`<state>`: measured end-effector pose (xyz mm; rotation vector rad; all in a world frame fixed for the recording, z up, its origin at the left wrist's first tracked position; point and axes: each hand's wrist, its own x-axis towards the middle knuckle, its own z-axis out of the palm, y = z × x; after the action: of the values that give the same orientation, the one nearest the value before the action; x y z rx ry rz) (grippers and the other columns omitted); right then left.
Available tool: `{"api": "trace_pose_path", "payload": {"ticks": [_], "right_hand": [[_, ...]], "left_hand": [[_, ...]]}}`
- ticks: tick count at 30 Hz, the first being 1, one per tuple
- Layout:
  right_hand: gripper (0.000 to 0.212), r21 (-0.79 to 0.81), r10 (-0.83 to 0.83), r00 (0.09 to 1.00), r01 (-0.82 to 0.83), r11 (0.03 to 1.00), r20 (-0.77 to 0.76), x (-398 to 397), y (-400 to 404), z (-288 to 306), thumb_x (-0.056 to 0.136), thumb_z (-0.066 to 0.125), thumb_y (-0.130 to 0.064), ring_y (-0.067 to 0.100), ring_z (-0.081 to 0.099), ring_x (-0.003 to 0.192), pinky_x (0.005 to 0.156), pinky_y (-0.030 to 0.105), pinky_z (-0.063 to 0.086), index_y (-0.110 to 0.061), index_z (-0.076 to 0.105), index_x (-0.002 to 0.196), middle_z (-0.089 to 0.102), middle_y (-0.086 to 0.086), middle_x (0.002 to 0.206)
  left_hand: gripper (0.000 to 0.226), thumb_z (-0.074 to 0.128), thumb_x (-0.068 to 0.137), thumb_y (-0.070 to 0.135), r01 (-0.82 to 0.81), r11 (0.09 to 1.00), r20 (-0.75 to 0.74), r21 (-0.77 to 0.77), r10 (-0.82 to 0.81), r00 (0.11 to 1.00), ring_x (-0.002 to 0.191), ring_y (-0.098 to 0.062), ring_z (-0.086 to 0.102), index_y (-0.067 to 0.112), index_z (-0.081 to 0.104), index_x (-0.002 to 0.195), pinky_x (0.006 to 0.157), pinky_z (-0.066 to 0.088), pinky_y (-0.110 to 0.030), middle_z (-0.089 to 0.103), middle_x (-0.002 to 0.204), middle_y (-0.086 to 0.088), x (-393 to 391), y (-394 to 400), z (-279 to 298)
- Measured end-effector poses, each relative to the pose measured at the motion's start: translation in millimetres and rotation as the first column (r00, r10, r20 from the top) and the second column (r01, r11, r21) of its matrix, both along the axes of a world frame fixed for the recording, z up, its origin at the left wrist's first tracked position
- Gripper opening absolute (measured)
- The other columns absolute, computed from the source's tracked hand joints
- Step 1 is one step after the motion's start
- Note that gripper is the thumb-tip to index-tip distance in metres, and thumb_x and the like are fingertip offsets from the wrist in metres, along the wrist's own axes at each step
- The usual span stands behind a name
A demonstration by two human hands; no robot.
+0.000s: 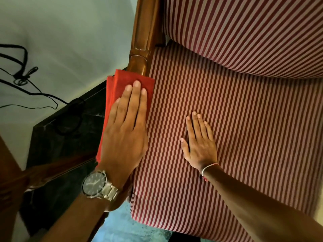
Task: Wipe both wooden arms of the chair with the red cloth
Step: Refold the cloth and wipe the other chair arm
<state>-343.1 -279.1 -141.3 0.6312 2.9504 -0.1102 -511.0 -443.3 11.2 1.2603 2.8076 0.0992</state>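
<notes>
The chair's left wooden arm runs from the top of the view down toward me, polished brown with turned rings. A folded red cloth lies over the arm's nearer part. My left hand, with a metal watch on its wrist, presses flat on the cloth, fingers straight and pointing away from me. The arm below the cloth is hidden under that hand. My right hand rests flat and spread on the striped seat cushion, holding nothing. The chair's other arm is out of view.
The striped back cushion bulges over the seat at top right. Left of the chair stands a dark stone-topped surface against a pale wall with black cables. Brown wooden furniture sits at far left. Bluish floor shows below.
</notes>
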Motion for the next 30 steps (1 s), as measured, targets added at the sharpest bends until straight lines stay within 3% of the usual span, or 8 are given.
{"api": "trace_pose_path", "payload": {"ticks": [7, 16, 24, 30], "right_hand": [[0.069, 0.013, -0.006, 1.000, 0.006, 1.000, 0.010, -1, 0, 4, 0.107, 0.017, -0.049, 0.026, 0.012, 0.161, 0.132, 0.045, 0.011, -0.009, 0.016, 0.163, 0.014, 0.015, 0.172], [0.069, 0.003, -0.030, 1.000, 0.030, 1.000, 0.006, 1, -6, 2, 0.107, 0.018, -0.050, 0.026, 0.008, 0.162, 0.131, 0.046, 0.013, -0.010, 0.012, 0.163, 0.009, 0.014, 0.173], [0.069, 0.016, -0.006, 1.000, 0.006, 1.000, 0.007, -1, -1, 5, 0.106, 0.016, -0.050, 0.026, 0.010, 0.161, 0.132, 0.044, 0.011, -0.010, 0.014, 0.163, 0.011, 0.015, 0.172], [0.070, 0.016, -0.015, 1.000, 0.015, 1.000, -0.009, 1, -1, 0, 0.106, 0.021, -0.050, 0.026, 0.010, 0.161, 0.132, 0.045, 0.012, -0.009, 0.016, 0.163, 0.011, 0.016, 0.172]], "left_hand": [[0.062, 0.030, 0.104, 0.019, -0.071, 0.990, -0.012, 0.125, 0.073, 0.997, 0.159, -0.028, 0.006, 0.009, 0.008, 0.161, 0.131, 0.008, -0.042, 0.008, 0.171, -0.014, -72, 81, 5], [0.061, 0.030, 0.109, 0.028, -0.058, 0.998, 0.078, 0.033, 0.056, 0.995, 0.160, -0.027, 0.003, 0.010, 0.006, 0.162, 0.130, 0.015, -0.048, 0.006, 0.172, -0.013, 18, -25, -1], [0.061, 0.026, 0.107, 0.025, -0.078, 0.988, 0.029, 0.130, 0.075, 0.997, 0.160, -0.028, 0.004, 0.011, 0.006, 0.162, 0.131, 0.010, -0.045, 0.005, 0.172, -0.014, -79, 81, 7], [0.060, 0.031, 0.109, 0.027, -0.081, 0.995, 0.084, 0.052, 0.077, 0.994, 0.160, -0.025, 0.005, 0.010, 0.008, 0.162, 0.129, 0.018, -0.049, 0.008, 0.172, -0.012, 16, -16, 2]]}}
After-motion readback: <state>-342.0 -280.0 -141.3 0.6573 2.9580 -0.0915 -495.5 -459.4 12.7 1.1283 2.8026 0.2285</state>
